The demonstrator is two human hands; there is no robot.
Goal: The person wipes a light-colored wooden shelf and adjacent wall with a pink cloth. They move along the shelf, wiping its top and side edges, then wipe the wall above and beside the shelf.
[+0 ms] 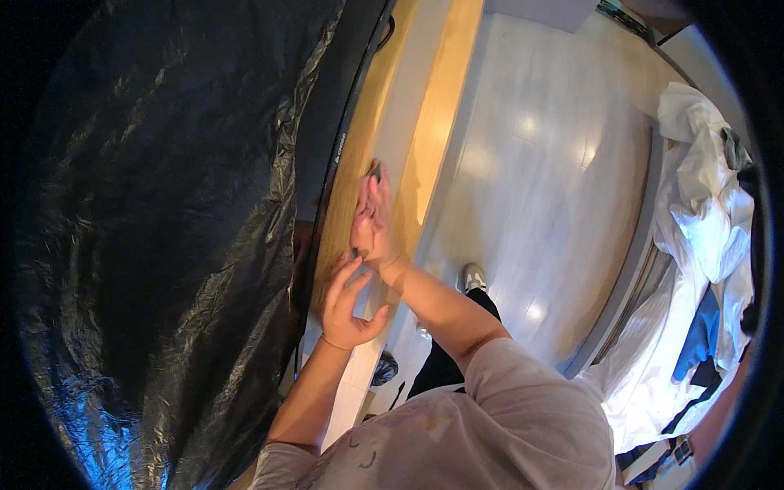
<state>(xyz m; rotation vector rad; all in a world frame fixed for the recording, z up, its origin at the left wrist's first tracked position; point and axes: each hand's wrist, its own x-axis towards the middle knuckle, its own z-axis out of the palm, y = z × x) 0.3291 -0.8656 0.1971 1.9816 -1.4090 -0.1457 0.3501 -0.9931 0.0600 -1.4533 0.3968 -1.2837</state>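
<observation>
My right hand (372,217) lies over a wooden cabinet top (432,116) with a grey band, its fingers stretched forward and slightly blurred. Small dark patches show at its fingertips and near its wrist; whether they belong to a held thing is unclear. Closer to my body, my left hand (350,312) has its fingers and thumb apart, with nothing visible in it. Its fingertips are near my right wrist; contact cannot be made out. Left of both hands runs the black edge of a Chigo screen (343,138), partly covered by a crinkled black plastic sheet (165,202).
Right of the cabinet is a pale plank-patterned floor (539,165). A shoe (473,277) of mine stands on it. White fabric (710,214) with a blue cloth (698,331) is heaped at the far right. A dark plastic bag (384,369) sits low beside the cabinet.
</observation>
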